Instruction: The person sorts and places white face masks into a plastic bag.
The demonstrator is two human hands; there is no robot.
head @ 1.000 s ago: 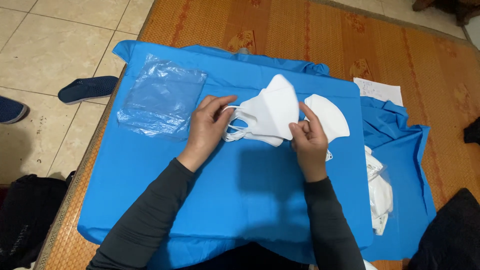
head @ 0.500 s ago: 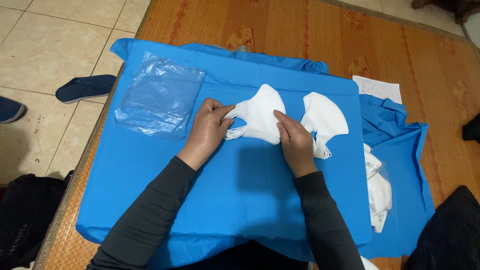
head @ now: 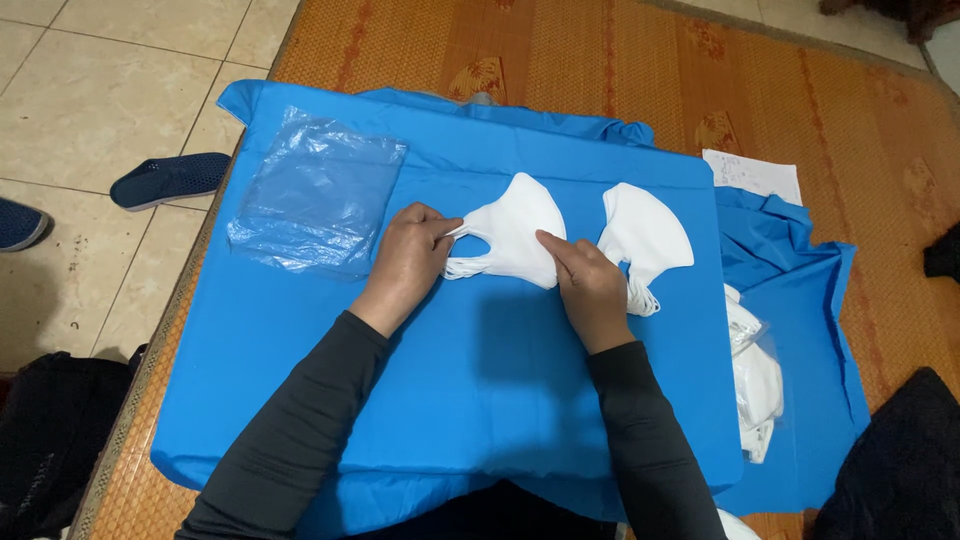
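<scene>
— Both hands have slid a little leftward and down since a second ago, and the folded white mask (head: 515,232) has come flatter onto the blue sheet (head: 500,370); the right hand, which was touching the second mask, has left it.

— And the grip right now?

— Left hand (head: 408,258): thumb and fingers pinched together on the mask's ear loops at its left edge. Right hand (head: 590,290): fingertips pressed down on the mask's lower right part, thumb tucked at the edge; it looks clamped on the mask, though the underside of the fingers is hidden.

— Where does the mask lie?

— Between the two hands, near the middle of the blue sheet, its rounded top pointing away from the person.

— What is around it?

— Just to the right, a second white mask (head: 645,240) lies near the right hand, its loops trailing beside the knuckles. Left of the left hand, a clear plastic bag (head: 315,195) lies flat on the sheet. At the far right, more white masks (head: 755,375) sit on crumpled blue cloth, with a white paper (head: 752,176) beyond. Everything rests on a woven orange mat (head: 560,55). A dark blue slipper (head: 170,179) stands on the tiled floor (head: 90,100).
</scene>
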